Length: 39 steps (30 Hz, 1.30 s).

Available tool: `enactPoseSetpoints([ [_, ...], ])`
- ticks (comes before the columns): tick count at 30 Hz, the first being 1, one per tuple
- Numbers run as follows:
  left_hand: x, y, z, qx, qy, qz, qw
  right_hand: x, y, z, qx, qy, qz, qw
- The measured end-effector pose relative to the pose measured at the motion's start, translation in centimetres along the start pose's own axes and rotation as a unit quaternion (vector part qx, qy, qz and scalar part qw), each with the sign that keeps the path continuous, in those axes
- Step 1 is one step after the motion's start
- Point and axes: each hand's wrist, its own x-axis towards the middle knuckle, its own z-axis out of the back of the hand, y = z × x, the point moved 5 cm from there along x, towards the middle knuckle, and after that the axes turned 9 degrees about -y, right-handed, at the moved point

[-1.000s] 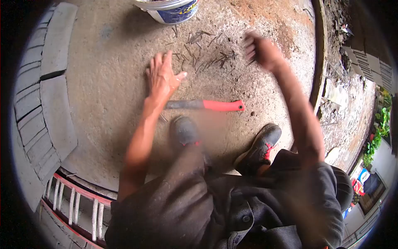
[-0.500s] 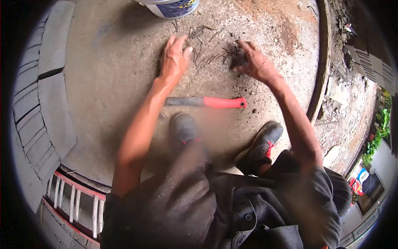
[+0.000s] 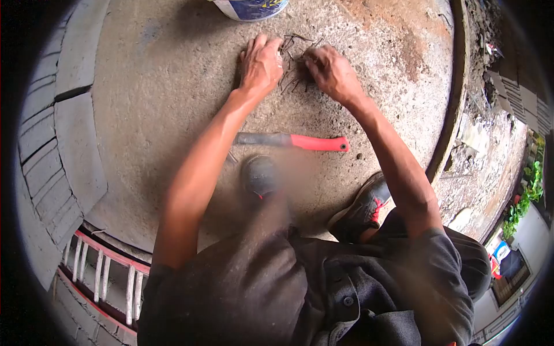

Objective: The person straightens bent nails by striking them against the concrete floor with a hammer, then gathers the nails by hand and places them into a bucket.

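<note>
Several thin dark nails (image 3: 296, 78) lie in a loose heap on the concrete floor (image 3: 167, 86), between my two hands. My left hand (image 3: 262, 64) is at the heap's left side, its fingers curled down to the floor; what they hold, if anything, is hidden. From the right, my right hand (image 3: 334, 72) reaches the heap with bent fingers, their tips slightly blurred and what is under them unseen. Nearer my feet lies a tool with a red and black handle (image 3: 316, 143); its left end is hidden behind my left forearm.
A white and blue bucket (image 3: 252, 8) stands beyond my left hand. Grey blocks (image 3: 81, 150) line the left side, with a red and white ladder (image 3: 104, 277) below them. My shoes (image 3: 369, 202) rest on the floor. A raised edge (image 3: 456, 98) runs along the right.
My hands have moved closer together around the nails. The right hand came in from the right and its fingers have curled; the left hand's fingers, spread earlier, are now bent. The nail heap looks narrower.
</note>
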Motion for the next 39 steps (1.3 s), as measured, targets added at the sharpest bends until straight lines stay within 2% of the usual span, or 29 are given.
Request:
enactPoseSetpoints([
  [3, 0.0, 1.3, 1.5, 0.091, -0.066, 0.025, 0.993, 2.4, 0.1, 0.8, -0.018, -0.16, 0.08, 0.984],
  [4, 0.1, 1.9, 1.7, 0.11, -0.074, 0.02, 0.991, 3.3, 0.0, 0.0, -0.058, -0.143, 0.08, 0.985],
  [7, -0.7, 0.6, 2.3, 0.132, 0.009, 0.039, 0.99, 3.1, 1.0, -3.1, -0.127, -0.133, 0.146, 0.972],
  [8, -1.3, 0.0, 2.2, 0.116, 0.051, 0.043, 0.991, 2.2, 1.8, -3.3, -0.096, -0.118, 0.157, 0.976],
  [11, -4.0, -1.5, 1.6, 0.074, 0.071, 0.015, 0.995, -0.6, 3.1, -3.3, -0.043, -0.011, 0.176, 0.983],
  [12, -4.5, -1.7, 1.7, 0.054, 0.074, 0.007, 0.996, -1.1, 3.2, -2.8, -0.05, 0.045, 0.161, 0.985],
  [15, -4.0, -1.5, 2.8, -0.008, 0.053, -0.017, 0.998, -2.1, 2.4, 1.0, -0.068, -0.011, 0.114, 0.991],
  [16, -3.5, -1.2, 3.1, -0.006, 0.079, 0.004, 0.997, -2.3, 1.4, 1.4, -0.097, -0.02, 0.076, 0.992],
  [19, -2.6, -0.4, 3.0, 0.008, 0.102, -0.022, 0.995, -3.7, -0.8, 1.0, -0.134, 0.027, 0.049, 0.989],
  [23, -1.8, -1.2, 1.7, -0.031, 0.132, -0.047, 0.99, -3.5, -0.1, -1.0, -0.074, -0.005, -0.017, 0.997],
  [24, -1.8, -1.6, 1.6, -0.052, 0.122, -0.052, 0.99, -3.3, 0.4, -1.4, -0.05, -0.039, 0.001, 0.998],
  [28, -2.8, -1.8, -0.1, -0.085, 0.099, -0.01, 0.991, -2.5, 2.4, -4.0, -0.037, -0.097, -0.032, 0.994],
  [31, -3.3, -1.8, -0.3, -0.096, 0.075, 0.028, 0.992, -2.1, 3.7, -3.9, 0.008, -0.063, -0.111, 0.992],
  [32, -3.3, -1.8, 0.0, -0.073, 0.055, 0.025, 0.996, -2.2, 3.9, -4.2, 0.027, -0.07, -0.101, 0.992],
  [35, -3.1, -0.8, 0.0, -0.161, 0.132, 0.152, 0.966, -2.0, 4.3, -4.3, 0.059, -0.044, -0.06, 0.996],
  [38, -2.8, -0.1, 1.3, -0.228, 0.155, 0.196, 0.941, -2.1, 6.0, -4.0, 0.0, -0.116, -0.042, 0.992],
  [39, -2.6, 0.4, 1.9, -0.21, 0.123, 0.198, 0.95, -1.9, 6.2, -4.5, -0.027, -0.115, -0.052, 0.992],
])
